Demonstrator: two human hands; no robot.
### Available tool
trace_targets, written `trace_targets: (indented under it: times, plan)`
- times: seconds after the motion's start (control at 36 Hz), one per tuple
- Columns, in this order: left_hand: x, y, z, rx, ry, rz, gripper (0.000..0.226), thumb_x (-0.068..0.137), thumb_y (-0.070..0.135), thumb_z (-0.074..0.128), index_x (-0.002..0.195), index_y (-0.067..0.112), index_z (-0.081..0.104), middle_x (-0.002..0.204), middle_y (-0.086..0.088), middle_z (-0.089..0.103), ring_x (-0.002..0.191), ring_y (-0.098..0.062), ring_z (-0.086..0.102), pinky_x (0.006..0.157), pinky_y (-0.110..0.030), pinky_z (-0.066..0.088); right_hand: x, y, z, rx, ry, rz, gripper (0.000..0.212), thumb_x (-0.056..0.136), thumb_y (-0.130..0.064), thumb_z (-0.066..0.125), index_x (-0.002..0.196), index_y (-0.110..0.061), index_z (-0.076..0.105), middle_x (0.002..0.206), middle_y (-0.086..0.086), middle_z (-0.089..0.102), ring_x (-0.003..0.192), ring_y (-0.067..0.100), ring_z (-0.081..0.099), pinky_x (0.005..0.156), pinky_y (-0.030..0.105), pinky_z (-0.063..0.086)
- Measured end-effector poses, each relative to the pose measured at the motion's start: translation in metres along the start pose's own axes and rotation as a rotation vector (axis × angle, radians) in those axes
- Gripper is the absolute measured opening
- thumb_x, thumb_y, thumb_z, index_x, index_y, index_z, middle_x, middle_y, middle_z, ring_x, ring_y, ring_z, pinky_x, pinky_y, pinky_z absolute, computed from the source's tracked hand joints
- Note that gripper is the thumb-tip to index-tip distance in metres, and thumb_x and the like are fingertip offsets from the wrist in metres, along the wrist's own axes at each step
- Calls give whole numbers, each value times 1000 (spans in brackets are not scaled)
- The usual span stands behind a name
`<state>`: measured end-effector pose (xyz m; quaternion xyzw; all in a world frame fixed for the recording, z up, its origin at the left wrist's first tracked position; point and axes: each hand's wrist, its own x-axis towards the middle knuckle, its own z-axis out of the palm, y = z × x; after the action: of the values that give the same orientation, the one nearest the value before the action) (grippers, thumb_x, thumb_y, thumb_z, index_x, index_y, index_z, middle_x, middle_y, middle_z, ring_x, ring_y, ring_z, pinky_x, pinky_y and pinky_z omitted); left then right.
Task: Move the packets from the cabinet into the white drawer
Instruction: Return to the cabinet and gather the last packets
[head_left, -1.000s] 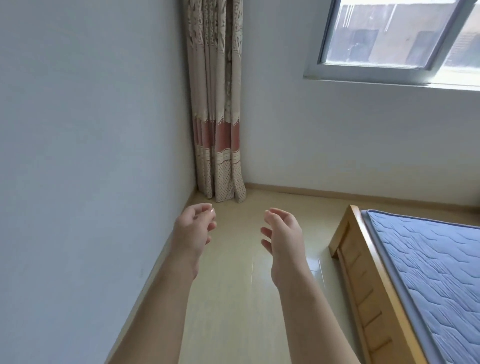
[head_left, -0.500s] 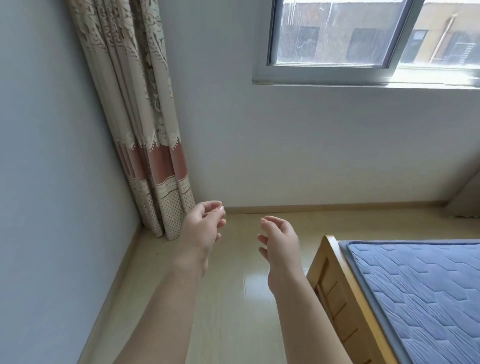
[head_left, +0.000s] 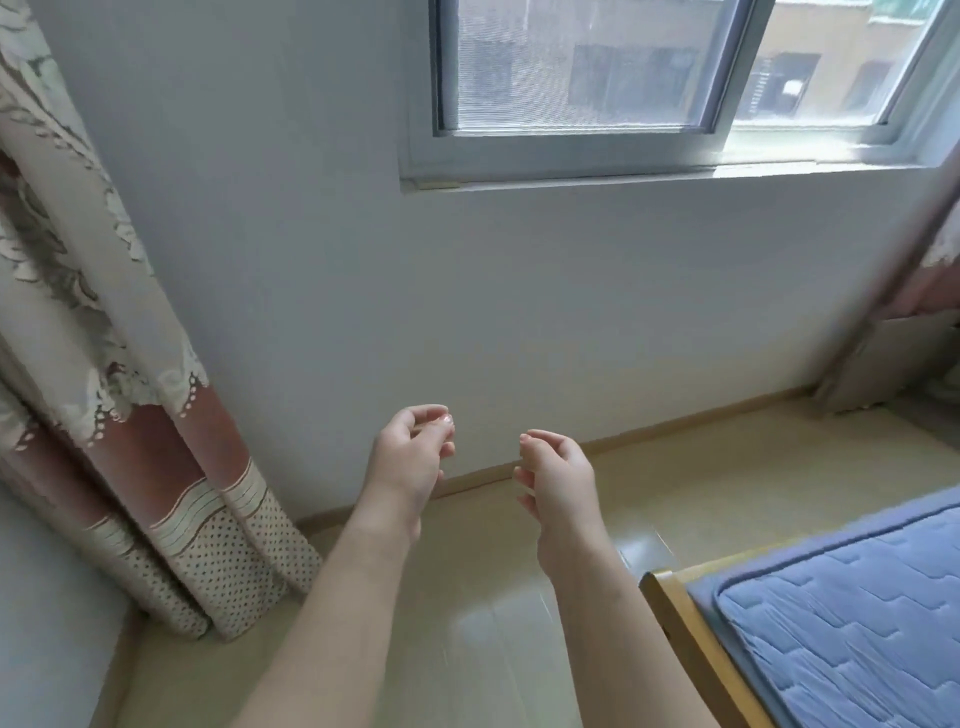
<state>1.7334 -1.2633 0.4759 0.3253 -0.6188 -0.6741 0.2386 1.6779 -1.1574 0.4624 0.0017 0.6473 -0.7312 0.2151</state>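
My left hand (head_left: 410, 462) and right hand (head_left: 558, 478) hover in front of me above the floor (head_left: 701, 483), near each other but apart, palms facing. Their fingers (head_left: 545, 439) are loosely curled and hold nothing. A curtain (head_left: 156, 441) hangs to my left, a bed (head_left: 857, 623) sits lower right. Where the packets are, I cannot tell.

home bedroom: bed (head_left: 841, 639), curtain (head_left: 104, 415), window (head_left: 649, 78).

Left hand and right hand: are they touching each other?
Apart. The head view shows a plain strip of wall between the left hand and the right hand.
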Motion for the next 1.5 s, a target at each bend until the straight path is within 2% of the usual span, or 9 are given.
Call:
trace_targets:
  times: [0.08,0.33,0.47,0.72,0.92,1.08,1.22,1.31,1.5]
  plan:
    - [59,13,22,23,-68,-10,14,95,17,50,86,26,56,90,3,59,82,-12,56,69,-27,43,52,-20,13,24,65,-15,12,93,-19,53,105,-17,56,89,-6,54,78,8,52,75,24,41]
    - [186,15,124,83,-290,-88,13,96,16,50,90,26,57,99,-1,62,83,-12,58,71,-26,44,186,-44,-11,87,302,23,7,93,-18,53,99,-18,56,91,-4,55,82,13,53,78,28,41]
    - [253,23,203,99,-385,-59,14,96,15,50,89,25,57,98,-1,62,81,-11,59,69,-25,44,277,-78,-42,124,365,-46,10,93,-18,52,102,-17,55,91,-4,55,82,13,53,69,23,41]
    - [362,57,367,117,-514,-8,10,95,16,52,95,24,58,99,2,62,82,-8,60,74,-26,45,433,-155,-123,148,473,-105,9,93,-18,51,101,-17,55,88,-5,53,79,12,51,67,22,41]
    - [429,51,486,151,-651,-62,13,95,17,51,91,27,58,102,0,63,85,-10,59,78,-28,46,530,-180,-185,176,594,-69,9,94,-19,51,102,-17,55,96,-3,56,89,15,53,70,23,41]
    - [494,44,601,161,-791,-61,12,93,15,53,100,23,60,97,6,61,82,-5,60,72,-23,45,627,-204,-238,185,719,-81,12,94,-19,52,104,-17,55,96,-5,56,91,16,54,81,28,41]
    - [534,55,701,173,-953,-48,11,93,17,53,97,26,59,101,5,62,85,-3,60,70,-18,46,696,-245,-290,211,844,-94,11,94,-19,51,104,-18,56,99,-3,57,91,16,54,83,29,42]
    - [550,56,759,200,-1004,-51,14,93,19,53,104,23,60,99,5,62,85,-5,60,74,-22,45,724,-260,-325,239,930,-95,9,94,-19,51,102,-20,56,97,-5,57,90,16,54,79,28,43]
    - [564,32,864,317,-1158,-109,11,92,18,54,99,25,59,98,5,61,82,-7,60,80,-25,45,777,-265,-407,329,1090,-30,6,94,-19,51,98,-20,55,98,-3,56,85,16,53,70,25,43]
